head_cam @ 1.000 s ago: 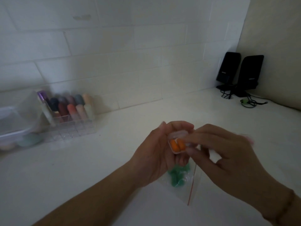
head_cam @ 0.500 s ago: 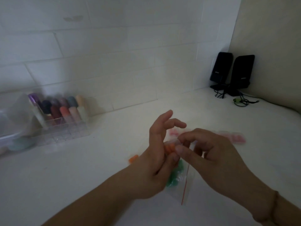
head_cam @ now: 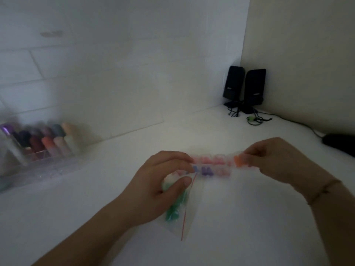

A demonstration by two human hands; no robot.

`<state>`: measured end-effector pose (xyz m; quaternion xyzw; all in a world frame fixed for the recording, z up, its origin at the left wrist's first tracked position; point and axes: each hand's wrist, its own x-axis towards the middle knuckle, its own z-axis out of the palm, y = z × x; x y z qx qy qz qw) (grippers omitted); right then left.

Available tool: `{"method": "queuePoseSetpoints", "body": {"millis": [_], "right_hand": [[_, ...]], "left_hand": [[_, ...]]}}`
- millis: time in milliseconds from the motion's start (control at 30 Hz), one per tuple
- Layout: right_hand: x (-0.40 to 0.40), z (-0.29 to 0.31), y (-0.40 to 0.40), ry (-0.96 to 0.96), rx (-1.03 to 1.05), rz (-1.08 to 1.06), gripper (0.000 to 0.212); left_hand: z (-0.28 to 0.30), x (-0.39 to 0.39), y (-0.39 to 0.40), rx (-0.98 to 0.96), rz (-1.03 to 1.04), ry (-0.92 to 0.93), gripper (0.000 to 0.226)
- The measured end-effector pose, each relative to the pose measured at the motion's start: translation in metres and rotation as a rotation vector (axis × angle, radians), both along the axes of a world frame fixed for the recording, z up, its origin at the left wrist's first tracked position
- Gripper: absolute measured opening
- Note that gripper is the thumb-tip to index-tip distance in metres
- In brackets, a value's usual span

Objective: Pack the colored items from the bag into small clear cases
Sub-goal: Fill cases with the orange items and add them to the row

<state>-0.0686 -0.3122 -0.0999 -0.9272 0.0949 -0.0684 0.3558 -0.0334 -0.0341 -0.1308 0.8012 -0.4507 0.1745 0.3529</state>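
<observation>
Orange shows through the small clear case point(head_cam: 242, 160) that the right hand point(head_cam: 276, 160) pinches between thumb and curled fingers, at the 3 o'clock end of a row of cases point(head_cam: 211, 166) lying on the white counter point(head_cam: 96, 217). That row runs from 9 o'clock to 3 o'clock between the 2 hands; pink pieces show in its far line and blue, purple and pink ones in its near line, all blurred. Whether the orange case touches the row or hangs just off it, I cannot tell.

At the row's 9 o'clock end, the left hand point(head_cam: 159, 185) has its fingers curled over the last cases with the thumb tucked below; whether it grips them or only rests on them is unclear. Under this hand lies the clear bag point(head_cam: 189, 214) with a red seal line, its green pieces point(head_cam: 172, 213) bunched at the palm's edge, the bag's corner pointing to 6 o'clock.

Open counter spreads at 6 o'clock and at 4 o'clock from the bag. At 10 o'clock, well apart, a clear organiser point(head_cam: 38, 162) holds coloured tubes point(head_cam: 50, 141) against the tiled wall. At 1 o'clock, in the corner, stand 2 black speakers point(head_cam: 244, 87) with loose cables point(head_cam: 255, 120), and a dark object point(head_cam: 340, 143) sits at the 3 o'clock frame edge.
</observation>
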Motion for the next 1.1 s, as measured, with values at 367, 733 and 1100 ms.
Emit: {"method": "queuePoseSetpoints", "body": {"millis": [367,733,1100], "right_hand": [[0.013,-0.031,0.001,0.045,-0.225,-0.12,0.023],[0.001,-0.005,-0.11,-0.238,0.035,-0.54,0.019],[0.004,-0.02,-0.125,-0.302,0.125,-0.69,0.024]], "left_hand": [[0.018,0.019,-0.084,0.455,0.055,0.025,0.033],[0.027,0.059,-0.203,0.558,0.051,0.181,0.031],[0.017,0.069,-0.262,0.742,-0.145,0.215,0.051]]}}
